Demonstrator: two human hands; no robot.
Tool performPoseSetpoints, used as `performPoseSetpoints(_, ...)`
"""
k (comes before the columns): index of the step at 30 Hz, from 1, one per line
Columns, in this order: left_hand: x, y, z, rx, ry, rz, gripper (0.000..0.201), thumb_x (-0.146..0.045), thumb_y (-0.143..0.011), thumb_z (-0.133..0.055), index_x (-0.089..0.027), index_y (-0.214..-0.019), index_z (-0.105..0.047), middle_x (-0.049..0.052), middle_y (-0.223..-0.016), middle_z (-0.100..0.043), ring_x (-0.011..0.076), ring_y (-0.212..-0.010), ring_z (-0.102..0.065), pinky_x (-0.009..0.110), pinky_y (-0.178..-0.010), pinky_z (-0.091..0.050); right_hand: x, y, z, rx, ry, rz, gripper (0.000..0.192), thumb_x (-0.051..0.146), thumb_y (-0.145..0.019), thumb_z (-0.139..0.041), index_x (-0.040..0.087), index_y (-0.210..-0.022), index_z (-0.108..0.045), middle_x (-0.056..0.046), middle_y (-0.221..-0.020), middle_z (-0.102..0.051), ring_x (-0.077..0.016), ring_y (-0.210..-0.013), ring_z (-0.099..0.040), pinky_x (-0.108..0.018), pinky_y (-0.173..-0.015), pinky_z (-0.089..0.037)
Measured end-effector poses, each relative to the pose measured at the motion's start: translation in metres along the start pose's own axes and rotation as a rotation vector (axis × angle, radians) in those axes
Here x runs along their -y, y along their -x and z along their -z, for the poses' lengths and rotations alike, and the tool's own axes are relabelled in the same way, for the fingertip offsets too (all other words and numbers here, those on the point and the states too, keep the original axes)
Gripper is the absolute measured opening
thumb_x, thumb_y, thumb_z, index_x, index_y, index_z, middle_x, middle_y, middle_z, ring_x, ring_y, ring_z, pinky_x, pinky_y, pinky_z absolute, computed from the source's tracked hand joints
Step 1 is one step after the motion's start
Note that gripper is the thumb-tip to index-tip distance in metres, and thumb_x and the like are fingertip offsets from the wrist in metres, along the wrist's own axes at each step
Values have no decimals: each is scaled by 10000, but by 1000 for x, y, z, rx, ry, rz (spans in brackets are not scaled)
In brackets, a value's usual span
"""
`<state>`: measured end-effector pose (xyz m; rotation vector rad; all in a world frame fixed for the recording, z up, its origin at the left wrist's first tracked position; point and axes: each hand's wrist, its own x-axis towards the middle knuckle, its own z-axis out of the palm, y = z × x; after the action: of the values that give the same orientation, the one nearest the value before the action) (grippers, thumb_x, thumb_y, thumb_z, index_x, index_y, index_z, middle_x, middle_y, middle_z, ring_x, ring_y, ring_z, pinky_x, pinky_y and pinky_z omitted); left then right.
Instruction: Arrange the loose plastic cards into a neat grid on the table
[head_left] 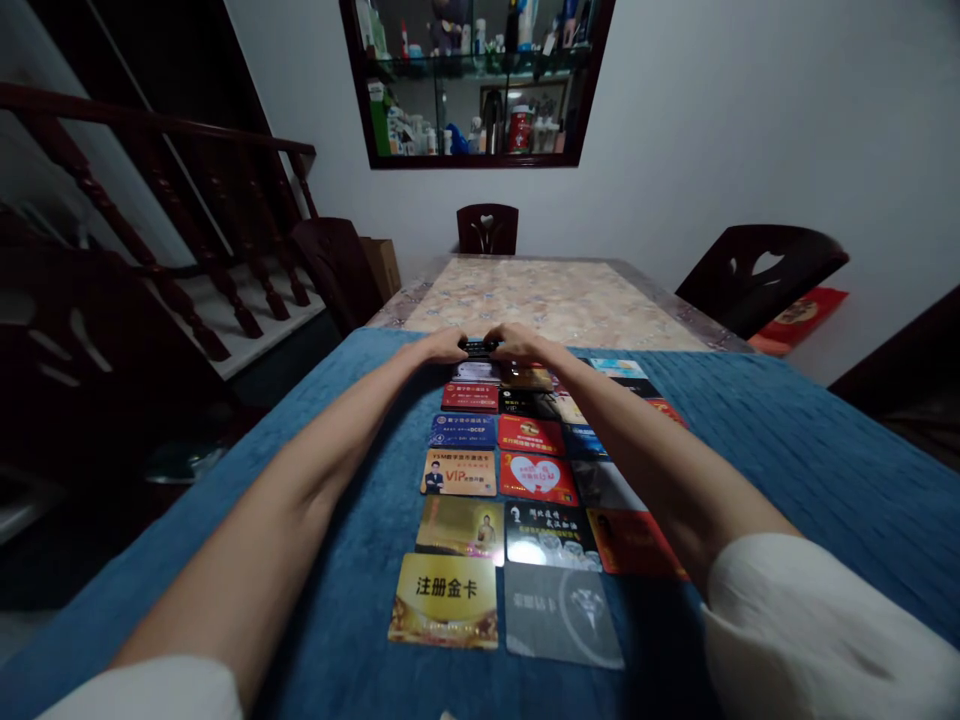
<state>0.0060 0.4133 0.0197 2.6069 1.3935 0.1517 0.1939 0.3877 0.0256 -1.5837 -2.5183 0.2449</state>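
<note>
Both hands reach far out, left hand and right hand pinching a dark card between them at the far end of the rows of cards on the blue cloth. Lowering it square with the column would keep the rows tidy.

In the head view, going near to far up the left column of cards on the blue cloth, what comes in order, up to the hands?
Gold card → dark gold card with a figure → orange VIP card → blue card → red card → left hand and right hand together on a small dark stack.
</note>
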Motion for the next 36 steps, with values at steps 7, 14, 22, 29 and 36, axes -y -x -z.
performPoseSetpoints(7, 5, -4, -3, 11, 30, -20, 283, -238, -651, -533, -110, -844, -696, 39, -774, -675, 169, -698, -564, 237, -623, -412, 2, 3, -3, 17, -33, -16, 444, 152, -758, -572, 136, -1177, -716, -64, -1019, -752, -164, -807, -647, -195, -635, -419)
performPoseSetpoints(14, 6, -3, -6, 21, 45, -60, 323, -204, -630, -519, -125, -893, -689, 50, -884, -706, 186, -777, -591, 246, -682, -437, 0, 1, -7, 10, -27, -10, 496, 149, -755, -587, 135, -1240, -688, -86, -1141, -731, -196, -936, -655, -213, -741, -460)
performPoseSetpoints(22, 5, 0, -6, 15, 59, -75, 388, -159, -635, -517, -100, -981, -683, 76, -955, -727, 215, -865, -629, 264, -771, -485, -5, -3, -11, -7, -15, -2, 494, 182, -764, -628, 171, -1254, -681, -81, -1200, -711, -215, -1029, -649, -243, -841, -477)
performPoseSetpoints(29, 7, 8, -10, -119, 68, -47, 535, -153, -658, -529, -136, -1181, -640, 74, -1184, -692, 242, -1093, -620, 281, -954, -486, -15, -5, -16, -63, -21, 25, 576, 225, -763, -651, 162, -1333, -609, -96, -1289, -664, -224, -1109, -623, -260, -888, -475)
performPoseSetpoints(36, 12, 17, -16, -304, 59, 16, 414, -187, -810, -478, -124, -1197, -611, 121, -1236, -632, 247, -1149, -570, 371, -1056, -430, -22, 7, -15, -211, -2, 61, 449, 312, -821, -608, 165, -1243, -654, -114, -1181, -675, -255, -1061, -602, -331, -891, -457)
